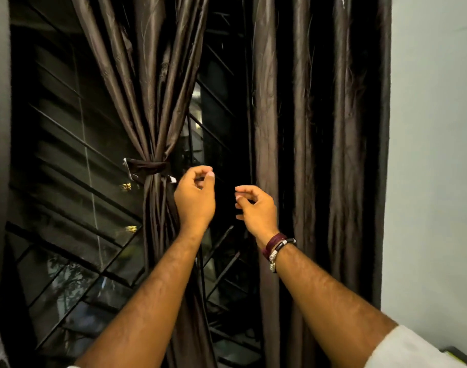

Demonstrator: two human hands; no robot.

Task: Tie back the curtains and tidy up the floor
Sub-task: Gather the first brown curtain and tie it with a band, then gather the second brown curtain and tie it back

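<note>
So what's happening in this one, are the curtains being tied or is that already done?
Partly done. The left curtain is gathered and cinched by a tie-back band, baring the window grille. The right curtain hangs loose, untied. The person's left hand and right hand are raised between the two curtains, fingers loosely curled, holding nothing that I can see and gripping neither curtain.

**Where everything sits at the window**

From my feed: left curtain is cinched by a tie-back in front of the window grille. Right curtain hangs loose beside the wall. Left hand is just right of the tie-back, right hand between both curtains.
</note>
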